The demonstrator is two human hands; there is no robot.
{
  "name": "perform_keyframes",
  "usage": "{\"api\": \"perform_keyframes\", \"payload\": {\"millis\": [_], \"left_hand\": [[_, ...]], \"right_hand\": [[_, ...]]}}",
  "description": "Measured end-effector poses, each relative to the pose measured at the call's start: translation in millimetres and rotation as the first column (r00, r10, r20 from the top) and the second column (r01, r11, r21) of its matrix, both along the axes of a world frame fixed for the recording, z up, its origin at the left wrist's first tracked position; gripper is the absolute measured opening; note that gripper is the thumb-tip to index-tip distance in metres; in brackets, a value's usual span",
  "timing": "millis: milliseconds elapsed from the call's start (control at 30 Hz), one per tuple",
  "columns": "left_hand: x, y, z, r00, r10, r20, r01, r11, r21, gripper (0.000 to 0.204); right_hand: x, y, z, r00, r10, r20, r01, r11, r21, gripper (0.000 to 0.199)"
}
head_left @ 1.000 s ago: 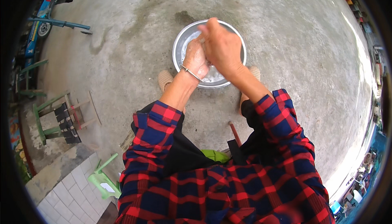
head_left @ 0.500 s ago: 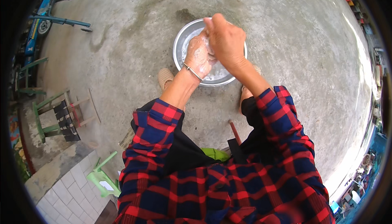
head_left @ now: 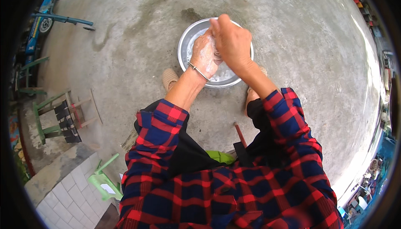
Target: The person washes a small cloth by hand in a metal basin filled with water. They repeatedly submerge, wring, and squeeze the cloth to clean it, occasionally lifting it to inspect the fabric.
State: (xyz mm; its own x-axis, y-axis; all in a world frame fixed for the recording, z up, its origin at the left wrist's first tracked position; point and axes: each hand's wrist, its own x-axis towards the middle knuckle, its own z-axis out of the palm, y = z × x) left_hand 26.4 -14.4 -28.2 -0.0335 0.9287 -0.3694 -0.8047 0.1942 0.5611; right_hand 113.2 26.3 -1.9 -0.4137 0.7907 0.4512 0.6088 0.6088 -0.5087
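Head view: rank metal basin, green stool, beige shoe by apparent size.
1. Metal basin, largest, though the hands cover part of it.
2. Green stool, smaller; fisheye bending near the rim makes this one unsure.
3. Beige shoe, smallest; only its front shows.

Green stool (head_left: pixel 104 181), wooden frame (head_left: pixel 58 116), blue bike (head_left: pixel 46 18) on concrete.

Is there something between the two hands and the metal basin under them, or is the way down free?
Nothing visible stands between them. The left hand and right hand are pressed together directly above the soapy water of the metal basin.
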Motion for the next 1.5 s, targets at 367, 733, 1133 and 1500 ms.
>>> {"api": "perform_keyframes", "payload": {"millis": [367,733,1133,1500], "left_hand": [[-38.3,3.7,-59.1,0.959,-0.225,0.173,0.141,0.907,0.397,0.029],[3.7,3.2,10.8,0.997,0.075,0.011,-0.072,0.986,-0.147,0.023],[3.8,8.1,10.3,0.976,0.216,0.021,-0.206,0.951,-0.231,0.028],[-22.8,2.4,-19.9,0.982,-0.117,0.151,0.109,0.992,0.063,0.031]], "right_hand": [[-13.7,-27.1,-5.3,0.975,0.18,-0.131,-0.153,0.969,0.192,0.039],[0.2,3.0,-0.6,0.998,-0.052,0.031,0.053,0.998,-0.045,0.03],[-2.3,-2.9,-18.8,0.999,0.047,0.015,-0.047,0.999,0.0,0.03],[-8.2,-22.2,-0.1,0.995,0.089,-0.051,-0.083,0.991,0.101,0.024]]}}
